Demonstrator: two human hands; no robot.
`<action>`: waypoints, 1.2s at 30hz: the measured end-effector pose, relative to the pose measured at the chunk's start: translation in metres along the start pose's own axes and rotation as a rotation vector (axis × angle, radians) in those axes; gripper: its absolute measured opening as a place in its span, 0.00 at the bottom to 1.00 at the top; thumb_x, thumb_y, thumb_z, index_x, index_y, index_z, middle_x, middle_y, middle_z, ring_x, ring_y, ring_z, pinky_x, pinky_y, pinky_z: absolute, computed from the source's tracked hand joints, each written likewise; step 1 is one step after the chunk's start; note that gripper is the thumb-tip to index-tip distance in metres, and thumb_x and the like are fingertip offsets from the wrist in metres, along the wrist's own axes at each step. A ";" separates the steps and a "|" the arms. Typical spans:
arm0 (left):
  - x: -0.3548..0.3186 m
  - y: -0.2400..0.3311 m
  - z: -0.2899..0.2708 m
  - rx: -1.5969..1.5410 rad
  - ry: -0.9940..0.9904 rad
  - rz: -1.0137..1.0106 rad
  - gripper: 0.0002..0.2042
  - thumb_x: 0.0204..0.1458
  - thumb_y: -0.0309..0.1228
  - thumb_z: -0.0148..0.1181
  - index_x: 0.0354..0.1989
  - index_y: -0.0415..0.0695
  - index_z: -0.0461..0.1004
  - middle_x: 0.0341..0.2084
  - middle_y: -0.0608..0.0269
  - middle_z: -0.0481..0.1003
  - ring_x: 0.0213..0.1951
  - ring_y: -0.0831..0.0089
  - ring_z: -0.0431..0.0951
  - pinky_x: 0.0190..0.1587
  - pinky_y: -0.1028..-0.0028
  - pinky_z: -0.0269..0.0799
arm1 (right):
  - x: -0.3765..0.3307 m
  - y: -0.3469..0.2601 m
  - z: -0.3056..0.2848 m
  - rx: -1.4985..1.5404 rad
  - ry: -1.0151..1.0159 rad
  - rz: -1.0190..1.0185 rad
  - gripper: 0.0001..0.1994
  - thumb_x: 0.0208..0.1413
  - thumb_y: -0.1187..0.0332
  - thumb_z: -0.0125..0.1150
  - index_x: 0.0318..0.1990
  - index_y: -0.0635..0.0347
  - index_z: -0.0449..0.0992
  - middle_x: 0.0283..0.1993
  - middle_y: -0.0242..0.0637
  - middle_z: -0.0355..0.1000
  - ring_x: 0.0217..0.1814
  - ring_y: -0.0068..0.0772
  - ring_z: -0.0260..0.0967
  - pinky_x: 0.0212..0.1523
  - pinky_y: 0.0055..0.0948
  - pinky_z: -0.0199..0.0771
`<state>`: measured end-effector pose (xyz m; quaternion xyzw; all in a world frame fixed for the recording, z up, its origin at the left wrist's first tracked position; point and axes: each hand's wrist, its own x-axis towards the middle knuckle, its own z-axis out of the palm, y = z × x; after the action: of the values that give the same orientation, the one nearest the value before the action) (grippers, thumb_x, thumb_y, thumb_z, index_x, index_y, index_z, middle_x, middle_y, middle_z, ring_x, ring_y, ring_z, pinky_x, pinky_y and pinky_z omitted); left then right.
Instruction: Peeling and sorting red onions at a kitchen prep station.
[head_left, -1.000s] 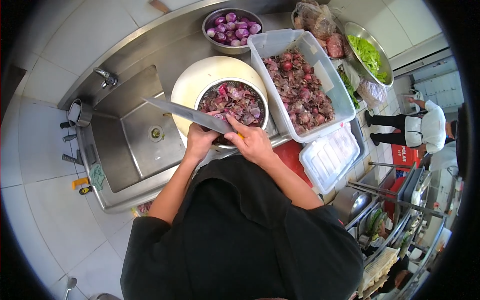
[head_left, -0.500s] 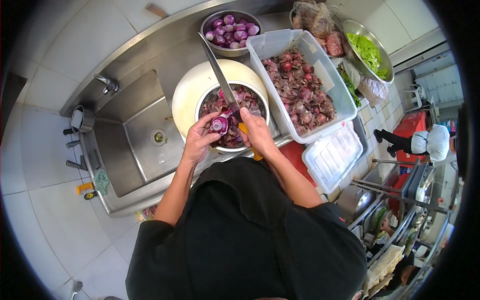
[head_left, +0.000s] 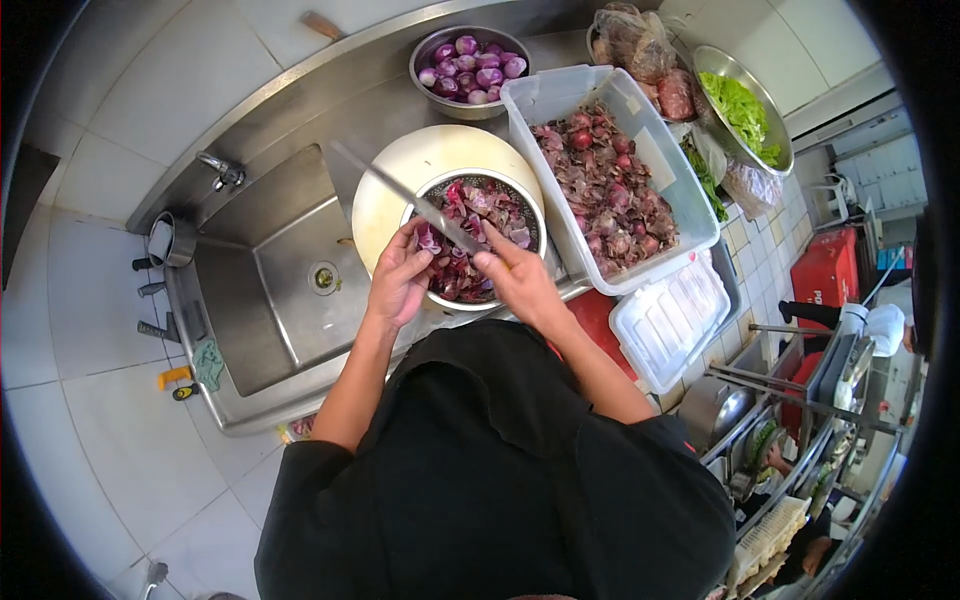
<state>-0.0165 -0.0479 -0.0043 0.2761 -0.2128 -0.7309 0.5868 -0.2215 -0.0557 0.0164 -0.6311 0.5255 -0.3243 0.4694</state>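
My right hand point(head_left: 520, 278) is wrapped round the handle of a long kitchen knife point(head_left: 408, 200). Its blade slants up to the left, blurred towards the tip, and passes over the fingers of my left hand point(head_left: 400, 275). Those fingers are closed on a red onion point(head_left: 428, 240), which is partly hidden behind the blade and fingers. Both hands are above a metal colander point(head_left: 541, 225) holding purple onion skins point(head_left: 470, 275). Under the colander's left side shows a round cream cutting board point(head_left: 375, 215).
A clear plastic bin point(head_left: 685, 190) of unpeeled red onions and skins stands right, its lid point(head_left: 670, 320) nearer me. Behind are a steel bowl point(head_left: 418, 70) of peeled onions and a bowl point(head_left: 785, 135) of lettuce. Left is a sink point(head_left: 250, 290). A person point(head_left: 885, 325) stands far right.
The knife has swung to the left and lower, its blade now crossing in front of my left fingers. Less of the onion shows. The person at the far right has shifted nearer.
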 end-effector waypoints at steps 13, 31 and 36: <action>-0.011 -0.010 0.013 0.226 0.194 0.076 0.24 0.49 0.12 0.58 0.56 0.39 0.64 0.44 0.60 0.73 0.46 0.72 0.76 0.51 0.72 0.73 | -0.009 -0.016 0.017 -0.222 -0.009 -0.188 0.27 0.60 0.46 0.54 0.63 0.45 0.68 0.25 0.55 0.73 0.32 0.59 0.74 0.34 0.45 0.72; -0.007 0.012 0.000 0.294 -0.144 -0.026 0.31 0.48 0.24 0.65 0.63 0.37 0.62 0.54 0.58 0.70 0.55 0.70 0.71 0.61 0.69 0.63 | 0.016 -0.018 -0.025 0.339 -0.001 0.281 0.26 0.65 0.44 0.46 0.28 0.59 0.73 0.16 0.29 0.62 0.15 0.19 0.58 0.16 0.23 0.57; -0.006 0.007 -0.004 0.087 -0.221 -0.079 0.29 0.50 0.26 0.63 0.61 0.35 0.63 0.55 0.55 0.69 0.57 0.66 0.70 0.63 0.67 0.62 | 0.016 -0.017 -0.026 0.257 0.003 0.291 0.28 0.64 0.42 0.46 0.25 0.59 0.70 0.14 0.31 0.62 0.14 0.21 0.58 0.16 0.23 0.57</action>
<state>-0.0077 -0.0436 -0.0016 0.2269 -0.2966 -0.7696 0.5179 -0.2351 -0.0780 0.0400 -0.4830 0.5662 -0.3182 0.5872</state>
